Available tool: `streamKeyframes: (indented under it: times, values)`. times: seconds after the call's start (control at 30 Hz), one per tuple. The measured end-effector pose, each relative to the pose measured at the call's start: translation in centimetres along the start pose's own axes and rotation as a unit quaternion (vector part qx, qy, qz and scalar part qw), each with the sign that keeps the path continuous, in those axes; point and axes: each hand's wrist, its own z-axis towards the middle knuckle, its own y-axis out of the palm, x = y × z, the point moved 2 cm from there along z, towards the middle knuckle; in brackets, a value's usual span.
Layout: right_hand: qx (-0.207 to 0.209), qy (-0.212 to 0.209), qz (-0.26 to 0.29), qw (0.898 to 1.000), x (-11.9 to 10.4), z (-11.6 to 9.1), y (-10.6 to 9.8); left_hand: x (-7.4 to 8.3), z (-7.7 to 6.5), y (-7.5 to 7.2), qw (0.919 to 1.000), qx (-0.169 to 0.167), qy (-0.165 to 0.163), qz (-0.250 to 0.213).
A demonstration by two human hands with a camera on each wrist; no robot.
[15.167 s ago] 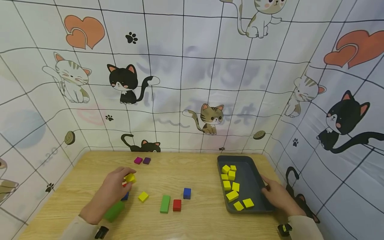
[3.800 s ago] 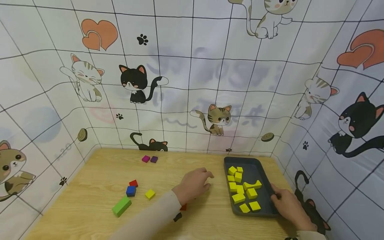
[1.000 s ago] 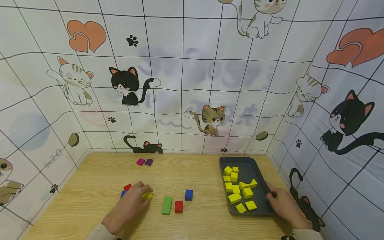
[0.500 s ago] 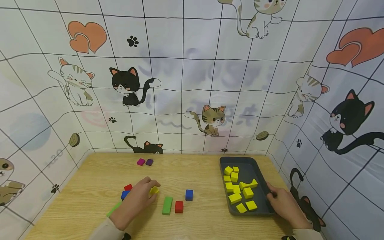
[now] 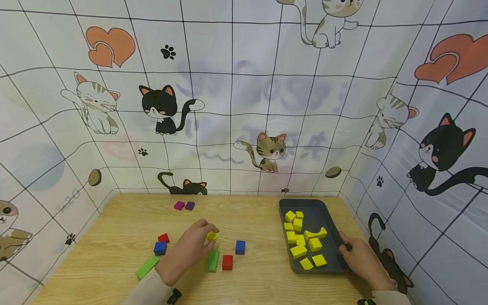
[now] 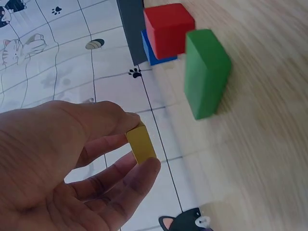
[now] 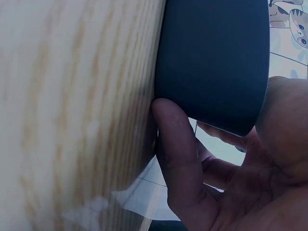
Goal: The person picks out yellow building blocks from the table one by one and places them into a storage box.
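My left hand (image 5: 187,250) pinches a small yellow block (image 5: 211,237) between thumb and fingertips, above the table just behind a flat green block (image 5: 212,261). In the left wrist view the yellow block (image 6: 141,144) shows one narrow side, its ends between the fingertips. On the right lies a dark grey tray (image 5: 323,220) with several yellow blocks (image 5: 298,252) inside, among them a bone-shaped piece (image 5: 315,234). My right hand (image 5: 362,259) grips the tray's right rim. Up close in the right wrist view, its fingers bend round the tray's dark wall (image 7: 211,62).
A red block (image 5: 227,262) and a blue block (image 5: 240,247) stand between left hand and tray. Left of that hand are another red (image 5: 163,238), blue (image 5: 160,248) and green block (image 5: 147,267). Magenta (image 5: 179,205) and purple (image 5: 190,206) blocks lie at the back.
Since one second ago, my left hand has lifted the yellow block from the table and carried it right. Earlier, more yellow pieces, including the bone-shaped one, came into the tray. Right hand stays.
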Motion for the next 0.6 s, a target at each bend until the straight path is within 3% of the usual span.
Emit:
streamKeyframes:
  times: [0.17, 0.4, 0.6]
  values:
    - [0.002, -0.008, 0.009, 1.0, 0.1, -0.1, 0.1, 1.2, 0.8, 0.4, 0.9999, -0.006, 0.011, -0.006]
    - [0.001, -0.031, 0.023, 0.999, 0.2, -0.1, 0.1, 3.1, 2.0, 1.2, 0.9984, 0.002, 0.056, -0.004]
    - [0.001, -0.037, 0.022, 0.999, 0.3, -0.1, 0.1, 5.4, 3.2, 2.1, 0.9965, -0.011, 0.079, -0.024]
